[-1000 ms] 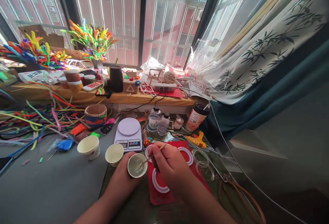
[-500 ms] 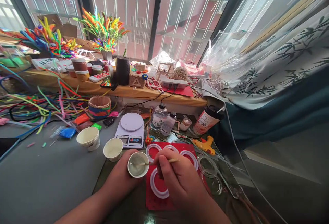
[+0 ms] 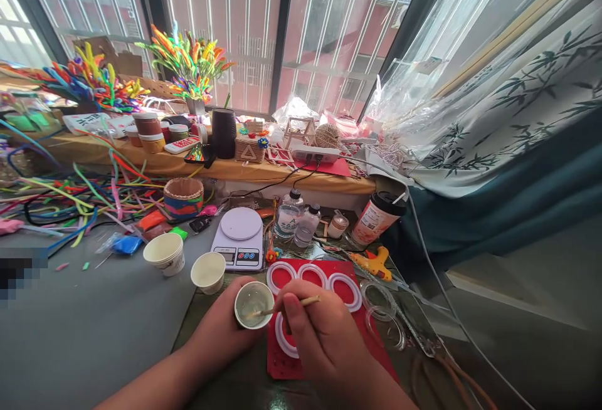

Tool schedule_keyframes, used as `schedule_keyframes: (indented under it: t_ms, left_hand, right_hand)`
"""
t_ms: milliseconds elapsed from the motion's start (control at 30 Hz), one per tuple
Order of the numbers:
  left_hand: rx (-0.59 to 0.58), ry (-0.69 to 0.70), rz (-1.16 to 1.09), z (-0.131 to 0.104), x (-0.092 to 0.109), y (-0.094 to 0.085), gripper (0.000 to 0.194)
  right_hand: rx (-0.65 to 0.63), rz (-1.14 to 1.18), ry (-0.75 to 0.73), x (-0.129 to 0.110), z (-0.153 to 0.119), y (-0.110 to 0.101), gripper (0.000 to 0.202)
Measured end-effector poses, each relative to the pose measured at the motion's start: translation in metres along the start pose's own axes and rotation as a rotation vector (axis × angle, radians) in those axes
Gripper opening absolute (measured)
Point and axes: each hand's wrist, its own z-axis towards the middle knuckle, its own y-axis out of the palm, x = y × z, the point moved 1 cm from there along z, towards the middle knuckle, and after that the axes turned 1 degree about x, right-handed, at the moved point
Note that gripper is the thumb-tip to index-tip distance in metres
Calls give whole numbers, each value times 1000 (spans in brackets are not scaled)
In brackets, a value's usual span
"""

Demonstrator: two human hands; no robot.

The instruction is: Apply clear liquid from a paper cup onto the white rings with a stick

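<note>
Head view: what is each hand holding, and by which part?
The left hand holds a paper cup by its outer side wall; the right hand pinches a thin wooden stick partway along its length.

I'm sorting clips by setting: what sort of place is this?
Likely a craft corner by a window, perhaps at home: a yellow glue gun, pale rings on a red mat, and a bouquet of fuzzy colorful stems on the ledge.

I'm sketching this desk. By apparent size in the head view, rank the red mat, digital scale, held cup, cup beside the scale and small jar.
1. Red mat, partly covered
2. Digital scale
3. Held cup, cup beside the scale: alike; nearness makes it unsure
4. Small jar
</note>
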Motion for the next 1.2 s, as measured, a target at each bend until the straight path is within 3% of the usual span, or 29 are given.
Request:
schedule_keyframes:
  t_ms: [100, 200, 300, 400, 467, 633, 900, 1200]
  left_hand:
    - [-9, 8, -17, 0, 0, 0, 40]
    - [-21, -16, -13, 1, -1, 1, 40]
    - [-33, -5, -14, 2, -2, 1, 41]
    - [-32, -10, -30, 2, -3, 0, 51]
    - [-22, -14, -40, 2, -3, -2, 56]
    - [-24, 4, -44, 2, 0, -4, 47]
    - [-23, 33, -20, 1, 2, -4, 46]
    - [-38, 33, 11, 1, 1, -3, 41]
  right_hand:
    - [81, -39, 31, 2, 1, -2, 43]
    - [19, -9, 102, 4, 4, -4, 45]
    - [57, -29, 106, 4, 6, -7, 43]
    - [3, 24, 131, 3, 7, -6, 43]
    - [37, 9, 139, 3, 5, -7, 43]
    - [103, 72, 128, 4, 2, -7, 43]
    - [127, -23, 64, 1, 5, -9, 37]
    - [65, -53, 111, -1, 6, -11, 40]
